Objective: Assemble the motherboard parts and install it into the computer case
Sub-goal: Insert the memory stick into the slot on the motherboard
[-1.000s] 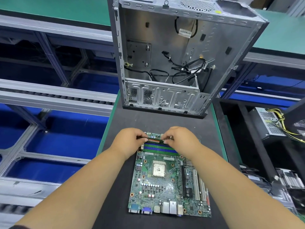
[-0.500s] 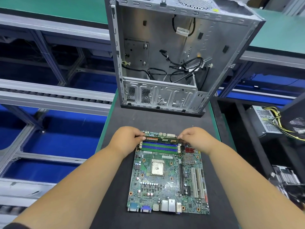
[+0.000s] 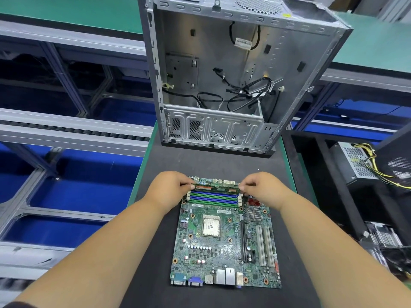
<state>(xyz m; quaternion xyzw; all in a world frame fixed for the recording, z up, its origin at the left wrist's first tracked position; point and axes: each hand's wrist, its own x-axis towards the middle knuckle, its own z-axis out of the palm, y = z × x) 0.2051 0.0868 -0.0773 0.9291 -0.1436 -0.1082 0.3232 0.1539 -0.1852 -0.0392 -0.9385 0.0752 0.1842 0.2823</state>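
Note:
A green motherboard (image 3: 224, 245) lies flat on the dark mat, its port row toward me and a square silver processor (image 3: 210, 226) near the middle. At its far edge run blue and green memory slots (image 3: 213, 199). A memory stick (image 3: 216, 189) stands on edge over the farthest slot. My left hand (image 3: 170, 188) pinches the stick's left end and my right hand (image 3: 260, 190) pinches its right end. Beyond the board an open silver computer case (image 3: 233, 76) lies with loose black cables inside.
The dark mat (image 3: 200, 161) covers a narrow green-edged bench. A roller conveyor (image 3: 73, 130) runs to the left over blue bins. On the right sits a power supply (image 3: 355, 163) with yellow wires, beside a black case and stacked parts.
My right hand slid outward along the memory stick to its right end. The stick now shows across the full width of the slots. The view drifted slightly.

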